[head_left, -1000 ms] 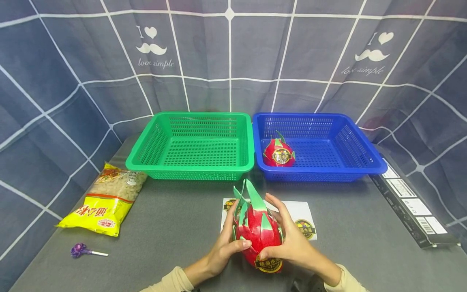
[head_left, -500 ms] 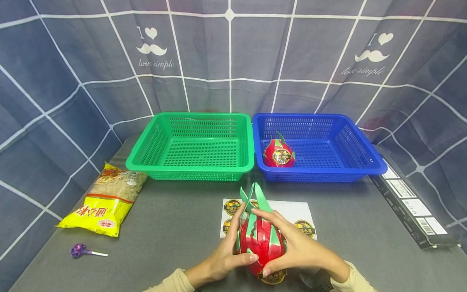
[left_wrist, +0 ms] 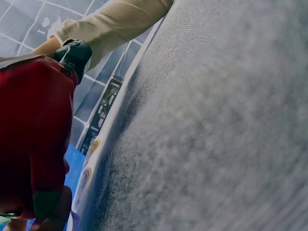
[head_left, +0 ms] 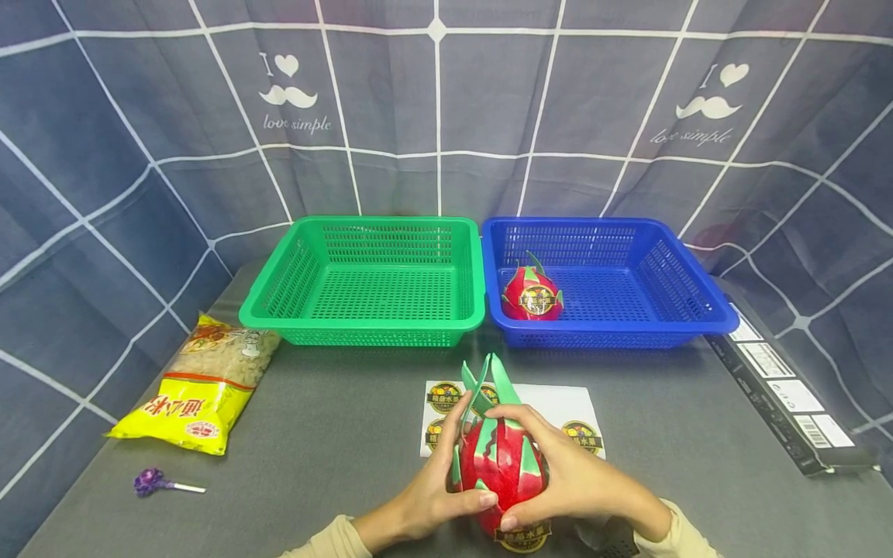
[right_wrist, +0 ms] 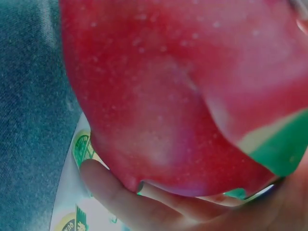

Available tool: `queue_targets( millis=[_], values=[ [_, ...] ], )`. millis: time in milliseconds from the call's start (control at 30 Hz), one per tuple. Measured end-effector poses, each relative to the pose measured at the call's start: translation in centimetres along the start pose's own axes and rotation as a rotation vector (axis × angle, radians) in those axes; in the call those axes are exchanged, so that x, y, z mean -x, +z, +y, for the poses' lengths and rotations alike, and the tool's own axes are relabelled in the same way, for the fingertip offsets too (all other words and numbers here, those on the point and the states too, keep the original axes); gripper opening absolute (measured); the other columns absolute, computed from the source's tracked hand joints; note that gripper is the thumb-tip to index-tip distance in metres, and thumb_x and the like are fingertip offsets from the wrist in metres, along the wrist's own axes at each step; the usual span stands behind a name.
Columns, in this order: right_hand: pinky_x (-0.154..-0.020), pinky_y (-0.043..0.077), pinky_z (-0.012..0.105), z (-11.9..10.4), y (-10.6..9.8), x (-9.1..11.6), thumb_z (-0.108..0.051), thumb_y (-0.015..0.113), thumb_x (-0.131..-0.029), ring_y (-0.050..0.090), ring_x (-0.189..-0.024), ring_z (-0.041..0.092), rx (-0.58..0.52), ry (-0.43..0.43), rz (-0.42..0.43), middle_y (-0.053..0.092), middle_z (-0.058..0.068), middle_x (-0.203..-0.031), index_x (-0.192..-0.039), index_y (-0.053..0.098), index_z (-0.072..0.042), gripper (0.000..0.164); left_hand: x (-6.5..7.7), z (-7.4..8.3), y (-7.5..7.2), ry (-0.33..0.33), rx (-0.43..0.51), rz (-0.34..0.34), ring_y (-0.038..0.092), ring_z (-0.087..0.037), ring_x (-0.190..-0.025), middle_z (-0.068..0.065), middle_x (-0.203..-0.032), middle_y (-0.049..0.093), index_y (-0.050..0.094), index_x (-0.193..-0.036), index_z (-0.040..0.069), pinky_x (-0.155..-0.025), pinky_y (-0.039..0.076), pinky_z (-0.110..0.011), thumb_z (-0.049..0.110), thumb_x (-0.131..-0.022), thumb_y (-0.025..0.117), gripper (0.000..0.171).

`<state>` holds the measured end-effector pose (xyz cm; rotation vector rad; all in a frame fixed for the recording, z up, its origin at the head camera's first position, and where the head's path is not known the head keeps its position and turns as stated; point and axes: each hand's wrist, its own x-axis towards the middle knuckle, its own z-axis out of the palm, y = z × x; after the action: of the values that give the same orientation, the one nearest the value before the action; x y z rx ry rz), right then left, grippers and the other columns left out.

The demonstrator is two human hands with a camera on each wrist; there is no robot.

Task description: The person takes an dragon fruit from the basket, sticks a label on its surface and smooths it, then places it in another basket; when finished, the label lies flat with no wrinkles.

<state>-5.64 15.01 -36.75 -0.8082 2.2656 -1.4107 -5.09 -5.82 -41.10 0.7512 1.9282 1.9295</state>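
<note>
Between both hands is a red dragon fruit (head_left: pixel 498 457) with green leaf tips pointing away from the person and a round black-and-gold sticker (head_left: pixel 525 536) on its near end. The left hand (head_left: pixel 446 488) grips its left side, thumb on top. On the right side the right hand (head_left: pixel 568 473) holds it, thumb low near the sticker and fingers over the upper part. The fruit's red skin (right_wrist: pixel 159 96) fills most of the right wrist view, fingers curled beneath it. Just beyond lies a white sticker sheet (head_left: pixel 558 399) with several round labels, partly hidden by the right hand.
A green basket (head_left: pixel 363 322) and a blue basket (head_left: pixel 614 327) stand side by side at the back. Another stickered dragon fruit (head_left: pixel 532 293) sits in the blue one. To the left lie a yellow food bag (head_left: pixel 202 387) and a purple lollipop (head_left: pixel 149 481); a long black box (head_left: pixel 781 395) is at right.
The dragon fruit has turned and shifted slightly toward the person and right. The right hand's fingers have moved across its top near the leaves. More of the sticker sheet's left labels shows.
</note>
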Motion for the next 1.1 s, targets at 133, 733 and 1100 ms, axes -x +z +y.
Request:
queue_targets(
  millis=[133, 733, 1100],
  values=[
    [-0.07, 0.053, 0.023, -0.2, 0.1, 0.0, -0.033, 0.08, -0.065, 0.056, -0.099, 0.014, 0.02, 0.001, 0.012, 0.046, 0.002, -0.118, -0.133, 0.029, -0.027, 0.086, 0.0, -0.1, 0.0, 0.017, 0.007, 0.009, 0.042, -0.02, -0.121, -0.012, -0.135, 0.033, -0.001, -0.144, 0.03, -0.09, 0.046, -0.028, 0.025, -0.074, 0.065, 0.097],
    [-0.069, 0.054, 0.025, -0.7, -0.5, 0.2, -0.025, 0.084, -0.06, 0.057, -0.099, 0.018, -0.041, -0.003, 0.103, 0.048, 0.004, -0.117, -0.131, 0.03, -0.026, 0.089, -0.4, -0.3, -0.8, 0.223, -0.053, 0.029, 0.048, -0.019, -0.116, -0.018, -0.13, 0.039, 0.008, -0.144, 0.016, -0.089, 0.048, -0.032, 0.031, -0.083, 0.058, 0.08],
    [-0.07, 0.055, 0.029, -0.3, -3.0, 0.2, -0.008, 0.08, -0.063, 0.057, -0.099, 0.017, -0.112, -0.054, 0.201, 0.044, 0.017, -0.118, -0.135, 0.026, -0.019, 0.09, -1.1, 0.0, -0.7, 0.211, -0.12, 0.145, 0.06, -0.014, -0.088, -0.018, -0.117, 0.05, 0.032, -0.135, 0.007, -0.075, 0.051, -0.028, 0.008, -0.091, 0.05, 0.047]
  ],
)
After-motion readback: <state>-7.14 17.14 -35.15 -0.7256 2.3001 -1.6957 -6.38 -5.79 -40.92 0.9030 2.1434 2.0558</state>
